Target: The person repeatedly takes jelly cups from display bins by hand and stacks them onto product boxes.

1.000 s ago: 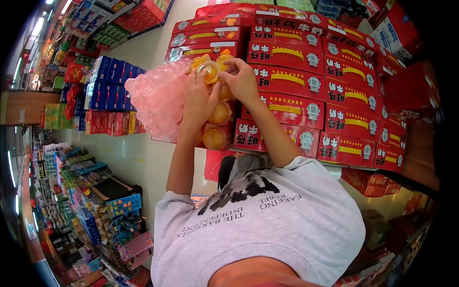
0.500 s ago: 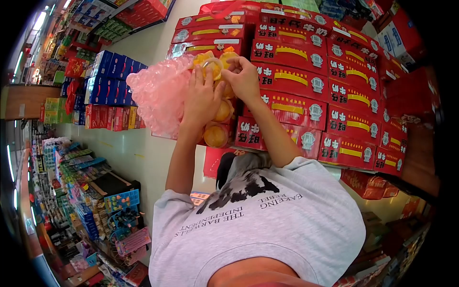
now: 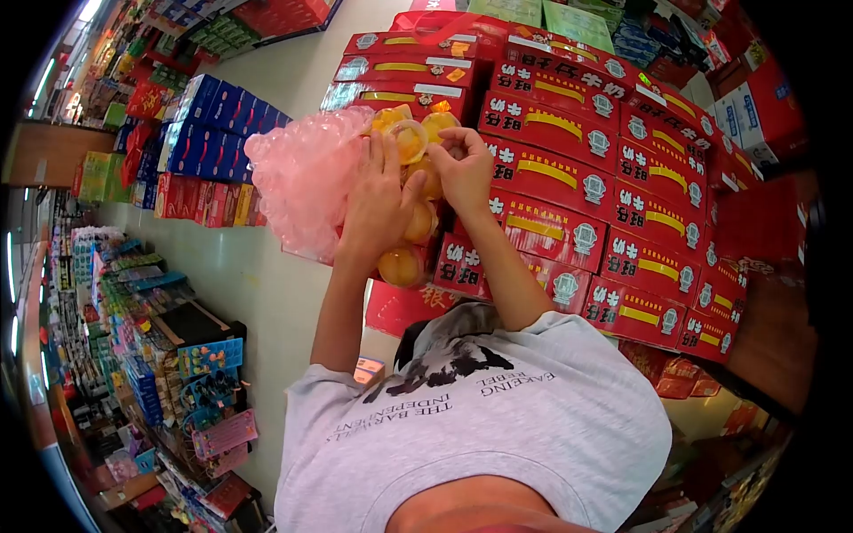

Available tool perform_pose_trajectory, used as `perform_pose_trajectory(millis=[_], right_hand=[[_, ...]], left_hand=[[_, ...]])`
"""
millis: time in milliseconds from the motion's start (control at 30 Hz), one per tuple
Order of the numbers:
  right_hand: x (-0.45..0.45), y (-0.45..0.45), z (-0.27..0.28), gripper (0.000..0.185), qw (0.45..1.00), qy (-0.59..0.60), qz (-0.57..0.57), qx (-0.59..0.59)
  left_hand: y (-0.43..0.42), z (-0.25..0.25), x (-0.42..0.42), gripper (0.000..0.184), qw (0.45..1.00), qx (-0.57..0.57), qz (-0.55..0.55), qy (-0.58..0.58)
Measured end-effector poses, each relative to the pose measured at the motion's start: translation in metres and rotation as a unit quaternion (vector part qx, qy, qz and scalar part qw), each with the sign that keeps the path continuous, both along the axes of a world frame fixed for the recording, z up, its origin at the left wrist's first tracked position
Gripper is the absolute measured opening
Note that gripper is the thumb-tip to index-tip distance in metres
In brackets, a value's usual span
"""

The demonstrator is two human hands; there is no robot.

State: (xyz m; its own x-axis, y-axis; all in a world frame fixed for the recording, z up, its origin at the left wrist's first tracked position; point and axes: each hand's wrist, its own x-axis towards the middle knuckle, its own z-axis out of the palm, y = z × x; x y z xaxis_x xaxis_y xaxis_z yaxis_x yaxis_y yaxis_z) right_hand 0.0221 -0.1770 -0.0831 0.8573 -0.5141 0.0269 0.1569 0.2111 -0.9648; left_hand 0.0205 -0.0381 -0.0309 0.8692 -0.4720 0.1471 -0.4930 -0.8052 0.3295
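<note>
Round clear cups with yellow-orange contents [image 3: 400, 265] lie in a cluster on red cartons, like fruit jelly cups. One upper cup [image 3: 409, 142] shows a pale round rim between my hands. My left hand [image 3: 378, 191] rests flat over the cluster's left side, fingers stretched toward that cup and thumb apart. Beside it, touching its outer edge, is a bulky pink translucent bumpy bundle [image 3: 306, 178]. My right hand [image 3: 466, 169] has its thumb and forefinger pinched together at the right of the cups. What sits between those fingertips is too small to make out.
Stacked red milk cartons [image 3: 551, 169] with yellow handles fill the area in front and to the right. Blue boxes [image 3: 209, 133] stand on the left, above red ones. Crowded goods shelves [image 3: 133, 329] line the far left, across a pale floor [image 3: 267, 302].
The whole view has shifted a little, putting cups and hands slightly lower and to the right. My right fingertips sit slightly farther from the upper cup's rim; my left hand keeps its pose.
</note>
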Motion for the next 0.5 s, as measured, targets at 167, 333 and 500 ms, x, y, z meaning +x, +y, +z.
perform_pose_trajectory(millis=[167,333,500], right_hand=[[-0.011,0.010,0.000,0.013,0.996,-0.071,-0.047,-0.002],[-0.029,0.020,0.007,0.012,0.972,-0.210,-0.077,-0.068],[-0.100,0.063,0.038,0.022,0.883,-0.410,0.030,-0.228]], left_hand=[[0.016,0.033,-0.052,0.059,0.998,-0.038,0.011,-0.057],[0.060,0.010,-0.131,0.034,0.965,-0.241,0.063,-0.084],[0.112,-0.032,-0.246,0.027,0.924,-0.299,0.224,-0.085]])
